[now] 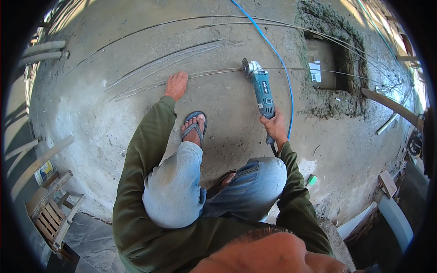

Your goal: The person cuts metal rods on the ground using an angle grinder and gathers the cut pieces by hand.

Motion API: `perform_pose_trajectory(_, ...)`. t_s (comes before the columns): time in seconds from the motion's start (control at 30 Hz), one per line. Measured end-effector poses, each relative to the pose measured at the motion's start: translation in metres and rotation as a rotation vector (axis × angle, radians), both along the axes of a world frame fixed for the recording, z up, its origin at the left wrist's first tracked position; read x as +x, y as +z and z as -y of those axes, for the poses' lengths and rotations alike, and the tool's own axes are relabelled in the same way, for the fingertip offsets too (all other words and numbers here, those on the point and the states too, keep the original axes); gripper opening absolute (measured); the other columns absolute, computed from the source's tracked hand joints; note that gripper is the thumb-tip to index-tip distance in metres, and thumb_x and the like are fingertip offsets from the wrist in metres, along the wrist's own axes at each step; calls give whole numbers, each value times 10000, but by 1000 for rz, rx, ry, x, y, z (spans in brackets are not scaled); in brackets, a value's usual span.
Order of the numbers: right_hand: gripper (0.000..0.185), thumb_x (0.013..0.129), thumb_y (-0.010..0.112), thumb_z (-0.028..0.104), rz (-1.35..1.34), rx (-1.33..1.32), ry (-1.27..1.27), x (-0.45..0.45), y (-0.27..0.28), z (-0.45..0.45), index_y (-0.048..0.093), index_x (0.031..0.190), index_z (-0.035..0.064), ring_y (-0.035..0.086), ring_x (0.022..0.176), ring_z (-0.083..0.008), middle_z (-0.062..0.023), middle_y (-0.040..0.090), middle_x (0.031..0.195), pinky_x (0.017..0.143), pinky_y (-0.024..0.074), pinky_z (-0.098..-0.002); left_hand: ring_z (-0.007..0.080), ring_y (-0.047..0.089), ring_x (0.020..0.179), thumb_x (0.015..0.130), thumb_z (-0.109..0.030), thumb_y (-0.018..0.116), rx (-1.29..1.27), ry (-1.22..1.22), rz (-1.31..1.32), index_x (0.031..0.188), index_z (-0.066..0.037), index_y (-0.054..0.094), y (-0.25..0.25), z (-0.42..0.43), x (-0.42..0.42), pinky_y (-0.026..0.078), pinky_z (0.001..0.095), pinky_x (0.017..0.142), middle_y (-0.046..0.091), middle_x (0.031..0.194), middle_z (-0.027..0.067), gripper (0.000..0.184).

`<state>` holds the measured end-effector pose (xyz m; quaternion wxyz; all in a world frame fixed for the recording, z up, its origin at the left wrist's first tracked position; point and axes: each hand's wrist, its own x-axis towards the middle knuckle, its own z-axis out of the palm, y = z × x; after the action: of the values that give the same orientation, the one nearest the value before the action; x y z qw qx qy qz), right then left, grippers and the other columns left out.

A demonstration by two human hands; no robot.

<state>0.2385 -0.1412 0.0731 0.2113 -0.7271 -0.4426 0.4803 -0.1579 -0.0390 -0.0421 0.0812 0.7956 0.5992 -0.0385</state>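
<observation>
Left hand (176, 85): laid palm down over the thin metal rods (214, 72), fingers pointing away from the body; I cannot tell whether they pinch a rod or only press on it.
Right hand (275, 125): wrapped around the rear of the angle grinder (263, 91), beyond the right knee.
Grinder position: on the right-hand side, its long axis running forward from the grip and leaning slightly left; the right hand alone carries it.
Disc (246, 68): at the front end, ahead and to the left of the right hand, to the right of the left hand.
Rod line: long axis left to right, roughly square to the grinder's body; the left hand is on it, well apart from the disc. The disc stands across this line; contact cannot be confirmed from here.
Blue hose (276, 52): curves past the grinder's right side.
Floor opening (361, 68): rectangular, ahead and to the right, edged with rough mortar; rods span it. Inside, a pale patch (315, 71), either an object or a reflection.
Bucket (44, 171): far left edge; contents not visible.
</observation>
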Motion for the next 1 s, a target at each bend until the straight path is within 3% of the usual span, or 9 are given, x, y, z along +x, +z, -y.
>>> perform_pose_trajectory(0.6, 453, 656, 712, 177, 31, 37, 12, 5, -12, 1, 575, 1022, -52, 529, 624, -150, -72, 581, 721, 597, 462, -319, 299, 562, 1099, 865, -121, 511, -58, 9, -3, 1074, -65, 549, 1, -4, 0, 434, 484, 932, 573, 1102, 127, 219)
perform_pose_trajectory(0.7, 430, 658, 710, 162, 15, 64, 15, 5, -11, 3, 574, 1006, -50, 517, 606, -144, -67, 574, 716, 578, 456, -317, 287, 567, 1077, 860, -122, 508, -75, -18, -31, 1058, -64, 550, 5, -4, 0, 438, 469, 910, 571, 1081, 125, 211)
perform_pose_trajectory(0.77, 470, 691, 708, 170, 16, 39, 39, 5, -7, 5, 550, 1078, -45, 493, 570, -119, -22, 541, 722, 508, 421, -283, 273, 572, 1043, 861, -129, 496, -10, -84, -92, 1048, -69, 549, 0, -4, -2, 440, 447, 873, 569, 1052, 120, 204)
perform_pose_trajectory(1.0, 451, 693, 730, 209, -46, 47, -39, 10, 2, 8, 546, 1031, -27, 483, 517, -104, -17, 525, 682, 475, 416, -281, 280, 581, 1002, 881, -142, 469, 116, -101, 4, 996, -67, 525, 0, 2, -10, 441, 438, 815, 573, 1020, 128, 148)
